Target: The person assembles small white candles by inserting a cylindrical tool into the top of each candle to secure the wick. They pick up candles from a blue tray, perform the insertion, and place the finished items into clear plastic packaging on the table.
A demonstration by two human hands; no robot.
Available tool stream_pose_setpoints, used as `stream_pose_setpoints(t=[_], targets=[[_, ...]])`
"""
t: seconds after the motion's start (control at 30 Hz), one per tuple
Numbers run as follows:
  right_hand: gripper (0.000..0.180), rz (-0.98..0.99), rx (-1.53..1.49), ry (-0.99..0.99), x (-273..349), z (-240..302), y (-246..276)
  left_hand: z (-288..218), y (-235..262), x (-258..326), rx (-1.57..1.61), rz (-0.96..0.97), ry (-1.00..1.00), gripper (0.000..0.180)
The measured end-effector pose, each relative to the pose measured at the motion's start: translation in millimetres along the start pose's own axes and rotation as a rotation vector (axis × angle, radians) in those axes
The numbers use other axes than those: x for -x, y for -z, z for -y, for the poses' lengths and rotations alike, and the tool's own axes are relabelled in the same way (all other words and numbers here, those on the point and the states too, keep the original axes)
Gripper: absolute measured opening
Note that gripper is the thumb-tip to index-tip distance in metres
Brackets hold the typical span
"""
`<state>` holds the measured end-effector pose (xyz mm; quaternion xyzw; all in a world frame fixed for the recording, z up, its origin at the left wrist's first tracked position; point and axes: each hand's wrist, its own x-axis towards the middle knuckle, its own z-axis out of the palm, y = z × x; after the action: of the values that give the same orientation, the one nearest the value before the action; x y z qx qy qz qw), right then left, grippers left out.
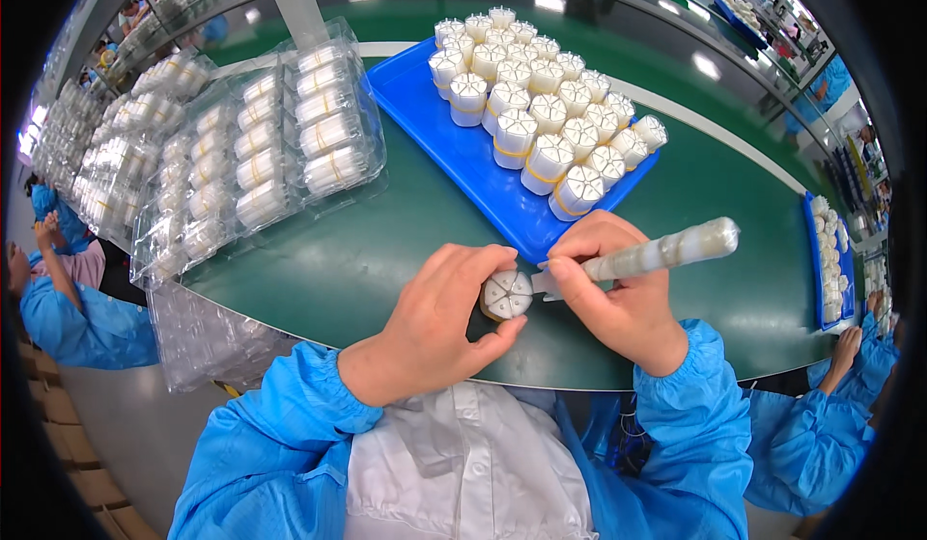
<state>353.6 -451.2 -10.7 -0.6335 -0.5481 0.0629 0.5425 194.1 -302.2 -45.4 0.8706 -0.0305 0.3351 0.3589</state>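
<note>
My left hand (pixel 430 313) is closed round the side of a short round bundle of white wedge-shaped pieces (pixel 507 295), its segmented end facing up. A thick-handled tool with a flat, pale blade (pixel 666 253) is gripped in my right hand (pixel 618 294). Whitish wrapping covers its handle, which points up to the right. The blade tip reaches the bundle's right side; whether it presses in, I cannot tell. Just beyond my hands, a blue tray (pixel 410 96) carries several similar white bundles standing upright, with yellow bands round them.
Stacked clear plastic trays (pixel 377 178) of banded white bundles stand at the left on the green table (pixel 425 221). Another blue tray (pixel 813 250) lies at the far right. Co-workers in blue sleeves (pixel 82 313) sit at both sides. A metal post (pixel 294 4) rises behind the plastic trays.
</note>
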Motion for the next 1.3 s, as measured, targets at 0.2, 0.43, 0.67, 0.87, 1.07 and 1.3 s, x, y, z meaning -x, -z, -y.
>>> stream_pose_setpoints(t=[0.2, 0.43, 0.67, 0.87, 1.07, 1.3], targets=[[0.008, 0.090, 0.037, -0.083, 2.9, 2.7, -3.2, -2.7, -0.3, -0.9, 0.050, 0.020, 0.008, 0.065], [0.011, 0.060, 0.082, 0.023, 4.9, 0.2, -4.6, -3.3, 0.2, 1.7, -0.063, 0.065, 0.080, 0.060], [0.009, 0.047, 0.015, -0.050, 0.2, 1.0, -2.2, 0.1, 1.0, 1.0, 0.043, 0.031, 0.024, 0.065], [0.010, 0.093, 0.064, -0.044, 4.0, 2.2, -5.0, -4.1, 1.7, -0.7, 0.021, 0.029, 0.025, 0.063], [0.011, 0.057, 0.070, 0.028, 5.0, -2.3, -4.9, -3.8, 0.2, 2.1, -0.079, 0.062, 0.085, 0.066], [0.010, 0.064, 0.031, -0.015, 1.3, -0.5, -2.6, 0.0, 0.9, 2.2, 0.059, 0.052, 0.028, 0.067]])
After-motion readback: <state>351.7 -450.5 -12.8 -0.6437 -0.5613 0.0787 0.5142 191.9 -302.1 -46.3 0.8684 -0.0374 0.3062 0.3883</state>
